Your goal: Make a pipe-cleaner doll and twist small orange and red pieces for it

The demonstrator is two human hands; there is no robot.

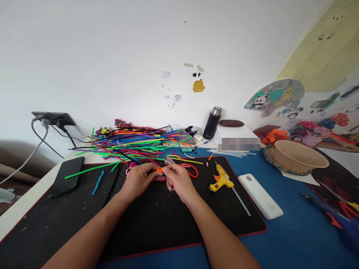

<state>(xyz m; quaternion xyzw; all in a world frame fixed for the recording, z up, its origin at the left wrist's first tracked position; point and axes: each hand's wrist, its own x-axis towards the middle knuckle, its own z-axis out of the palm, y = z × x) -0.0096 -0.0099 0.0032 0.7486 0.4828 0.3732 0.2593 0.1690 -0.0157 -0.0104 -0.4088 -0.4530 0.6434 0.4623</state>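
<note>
While our left hand (pixel 139 178) and right hand (pixel 177 179) meet over the black mat (pixel 157 220), fingers of both pinch a short orange stick (pixel 159 170). We can read no writing on the glue gun (pixel 221 180) nearby.

You work in bright, even, soft light. Around your hands, the black mat (pixel 157 220) shows only faint shadows and no glare. What you hold between your fingertips is too small to see sharply. Far from your grip, the edges bend strongly, and one small patch beyond your right hand (pixel 179 182) is blurred.
</note>
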